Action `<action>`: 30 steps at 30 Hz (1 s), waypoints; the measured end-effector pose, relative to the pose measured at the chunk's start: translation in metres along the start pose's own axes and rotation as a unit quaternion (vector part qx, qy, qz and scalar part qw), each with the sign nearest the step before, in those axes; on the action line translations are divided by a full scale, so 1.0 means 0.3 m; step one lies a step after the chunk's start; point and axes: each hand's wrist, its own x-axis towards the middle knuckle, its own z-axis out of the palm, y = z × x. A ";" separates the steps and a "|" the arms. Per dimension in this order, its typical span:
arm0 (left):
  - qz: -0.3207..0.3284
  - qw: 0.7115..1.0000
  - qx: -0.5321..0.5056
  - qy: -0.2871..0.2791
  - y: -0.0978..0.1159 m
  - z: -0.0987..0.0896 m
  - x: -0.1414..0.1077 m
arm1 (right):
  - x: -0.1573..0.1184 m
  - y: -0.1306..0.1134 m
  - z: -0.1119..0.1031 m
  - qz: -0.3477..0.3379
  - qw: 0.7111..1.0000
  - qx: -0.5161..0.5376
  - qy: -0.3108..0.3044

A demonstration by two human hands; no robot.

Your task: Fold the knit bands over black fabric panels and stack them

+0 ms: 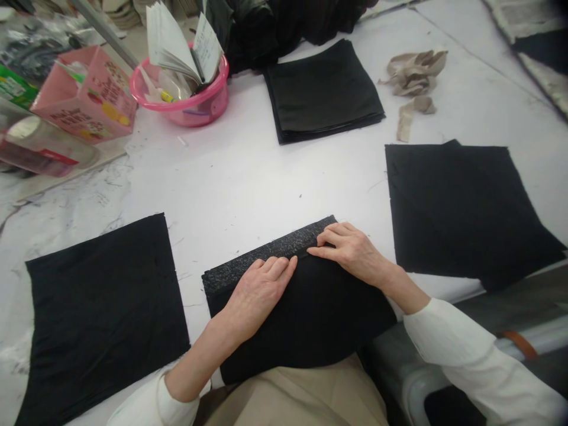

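Observation:
A black fabric piece lies in front of me, its near part hanging over the table edge towards my lap. Along its far edge runs a speckled grey-black strip. My left hand rests on the cloth with fingers stretched out, their tips at the strip's lower edge. Just to the right, my right hand has its fingers curled and its thumb pointing left, pinching the fabric along the same edge. The two thumbs' area is close together, with a small fold of cloth between the hands.
Black fabric pieces lie at the left and at the right. Farther back are a black fabric stack, beige strips, a pink basin with a notebook, and a pink box. Loose threads dot the white table.

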 end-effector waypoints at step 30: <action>0.003 1.000 0.009 0.023 0.051 -0.016 0.101 | -0.044 0.096 -0.065 -0.017 0.999 -0.020 -0.030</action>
